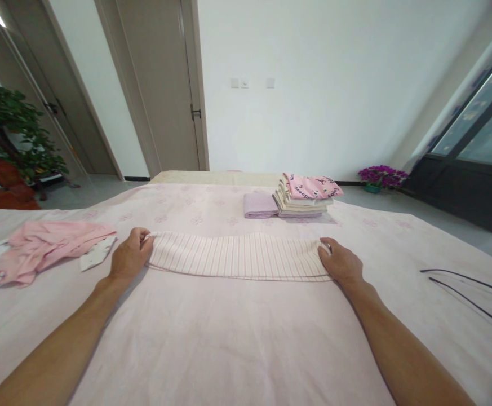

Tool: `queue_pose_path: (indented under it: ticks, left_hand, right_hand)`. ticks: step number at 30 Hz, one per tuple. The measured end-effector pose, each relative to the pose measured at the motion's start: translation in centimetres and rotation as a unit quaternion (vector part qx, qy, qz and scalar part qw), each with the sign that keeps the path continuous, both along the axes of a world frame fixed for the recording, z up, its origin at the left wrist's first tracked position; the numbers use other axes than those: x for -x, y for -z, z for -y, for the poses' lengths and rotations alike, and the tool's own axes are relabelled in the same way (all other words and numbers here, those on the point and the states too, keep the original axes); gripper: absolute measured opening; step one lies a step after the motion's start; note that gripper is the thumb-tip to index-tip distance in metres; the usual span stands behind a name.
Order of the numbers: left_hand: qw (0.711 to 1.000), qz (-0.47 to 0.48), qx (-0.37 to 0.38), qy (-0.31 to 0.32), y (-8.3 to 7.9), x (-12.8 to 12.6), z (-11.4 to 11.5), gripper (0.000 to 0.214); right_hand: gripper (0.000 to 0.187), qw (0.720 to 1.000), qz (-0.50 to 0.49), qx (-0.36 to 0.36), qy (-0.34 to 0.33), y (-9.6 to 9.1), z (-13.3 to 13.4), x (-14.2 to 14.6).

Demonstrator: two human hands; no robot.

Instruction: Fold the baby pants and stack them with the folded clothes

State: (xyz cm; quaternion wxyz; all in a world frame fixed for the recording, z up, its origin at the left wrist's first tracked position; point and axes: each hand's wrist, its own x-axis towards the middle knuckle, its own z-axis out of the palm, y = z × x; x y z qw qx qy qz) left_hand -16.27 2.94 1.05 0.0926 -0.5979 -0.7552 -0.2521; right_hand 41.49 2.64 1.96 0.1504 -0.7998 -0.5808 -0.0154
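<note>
A striped cloth (239, 256), cream with thin pink lines, lies folded into a long strip across the pink bedspread (237, 338). My left hand (131, 254) pinches its left end near the upper corner. At the other end, my right hand (341, 262) grips the upper right corner between thumb and fingers. Between the hands the upper edge waves slightly, while the layered lower edge rests on the bedspread. Beyond the strip stands a stack of folded cloths (302, 203) with a printed pink one (313, 186) on top. A folded lilac cloth (260, 205) lies beside the stack.
A crumpled pink garment (47, 248) with white pieces lies at left. Black-framed glasses (474, 293) rest at the right. Past the bed are a door (156, 84), a green plant (13, 129), purple flowers (381, 176) and a wooden chair (7, 186).
</note>
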Motion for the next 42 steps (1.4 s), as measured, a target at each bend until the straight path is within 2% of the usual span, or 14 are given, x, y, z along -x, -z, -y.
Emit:
queue_pose_path:
  ticks: [6,11,18,27,32,35,38,42]
  left_hand:
    - [0.996,0.033,0.085,0.0,0.4,0.6,-1.1,0.034]
    - [0.994,0.047,0.1,0.016,0.3,1.0,-1.2,0.034]
    - [0.993,0.013,0.116,0.002,0.6,1.1,-1.2,0.036]
    - [0.988,0.084,0.129,0.006,1.2,2.9,-2.5,0.034]
    - [0.987,0.094,0.129,0.015,0.7,3.3,-2.7,0.033]
    - [0.984,0.115,0.134,0.021,0.5,3.5,-2.7,0.035]
    - [0.985,0.109,0.135,0.021,0.4,3.5,-2.6,0.035]
    - [0.987,0.06,0.147,0.009,0.4,3.2,-2.4,0.036]
  right_hand:
    - [0.046,1.0,0.008,0.009,-0.001,0.2,-0.2,-0.2]
    - [0.048,1.0,0.017,0.019,0.006,0.1,-0.2,-0.2]
    - [0.051,0.998,-0.013,0.06,0.01,-0.8,-0.8,-1.0]
    - [0.048,0.988,-0.127,0.076,-0.033,-0.3,-2.1,-4.0]
    - [0.045,0.951,-0.282,0.121,-0.043,-1.5,-0.8,-3.5]
    - [0.042,0.931,-0.336,0.132,-0.056,-2.5,0.0,-3.3]
    - [0.042,0.928,-0.331,0.161,-0.055,-2.6,0.0,-3.5]
    - [0.055,0.951,-0.255,0.171,-0.032,-1.9,-0.8,-3.9]
